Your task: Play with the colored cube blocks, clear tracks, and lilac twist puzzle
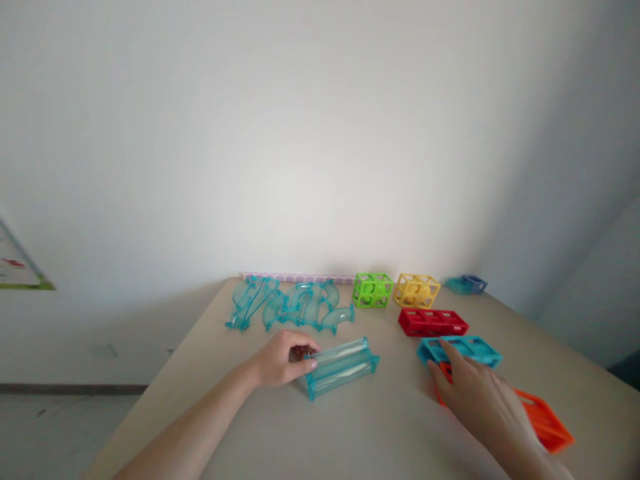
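1. Near the middle of the bench [380,433], hold the trough [345,371], clear blue, by its left end with the left hand [280,361]; no hand at the right end.
2. Left fingers: pinching the trough, with the thumb on the near side and the others curled behind, partly hidden. Probably best to grip the stout end firmly and go easy on the thin-looking walls.
3. With only one end gripped, likely to swing or tip; a level wrist should help. Cannot tell whether touching the bench along the underside.
4. On the right, lay the right hand [475,393] over the orange frame [547,423], beside the blue frame [487,360]. Right fingers: thumb and index parted, index reaching across the blue frame. Cannot tell whether pinching the orange frame or only resting on it.
5. For a sure hold there, better to seat thumb and index on opposite bars before taking weight, and to avoid nudging the blue frame.
6. Beyond the blue frame, mind the red frame [434,327]; farther still, near the wall [320,133], see the green frame [373,290] and yellow frame [417,291]. To the far left, note the loose tracks [310,310], also clear blue.
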The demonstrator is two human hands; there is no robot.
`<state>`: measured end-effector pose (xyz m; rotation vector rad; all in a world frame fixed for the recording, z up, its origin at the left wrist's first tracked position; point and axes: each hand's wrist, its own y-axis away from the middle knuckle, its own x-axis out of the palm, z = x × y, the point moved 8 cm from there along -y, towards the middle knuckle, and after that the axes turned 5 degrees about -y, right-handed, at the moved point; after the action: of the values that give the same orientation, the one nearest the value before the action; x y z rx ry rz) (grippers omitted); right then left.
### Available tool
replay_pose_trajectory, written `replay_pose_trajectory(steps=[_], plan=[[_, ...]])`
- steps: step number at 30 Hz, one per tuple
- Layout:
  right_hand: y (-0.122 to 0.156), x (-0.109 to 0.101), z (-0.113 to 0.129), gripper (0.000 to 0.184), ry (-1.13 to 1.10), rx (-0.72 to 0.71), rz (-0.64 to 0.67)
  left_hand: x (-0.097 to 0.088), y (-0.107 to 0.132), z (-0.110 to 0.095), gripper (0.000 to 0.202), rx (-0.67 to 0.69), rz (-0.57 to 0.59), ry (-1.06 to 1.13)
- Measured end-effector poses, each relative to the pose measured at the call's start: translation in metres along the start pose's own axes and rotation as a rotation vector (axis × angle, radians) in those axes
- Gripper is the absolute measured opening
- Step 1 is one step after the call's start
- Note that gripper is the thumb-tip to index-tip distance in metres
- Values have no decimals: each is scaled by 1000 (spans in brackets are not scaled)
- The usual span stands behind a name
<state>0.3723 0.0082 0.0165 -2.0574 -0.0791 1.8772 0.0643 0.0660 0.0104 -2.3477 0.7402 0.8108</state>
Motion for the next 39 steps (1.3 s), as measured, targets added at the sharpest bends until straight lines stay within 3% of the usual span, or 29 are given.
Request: replay_pose_trajectory(steps=[5, 24, 30, 36, 39], plan=[[8, -6, 10, 40, 50, -9, -51, -1, 1, -1, 22, -18, 6, -4], [7, -18, 15, 41, -42, 85, 88, 1, 0, 1, 25, -45, 41, 3], [6, -12, 13, 45, -38, 34, 113, 1, 0, 1, 24, -46, 43, 10], [18, -2, 6, 49, -99, -84, 10, 1, 0, 4, 24, -36, 33, 15], [19, -9, -5, 46, -195, -123, -32, 1, 0, 3, 24, -40, 32, 15]])
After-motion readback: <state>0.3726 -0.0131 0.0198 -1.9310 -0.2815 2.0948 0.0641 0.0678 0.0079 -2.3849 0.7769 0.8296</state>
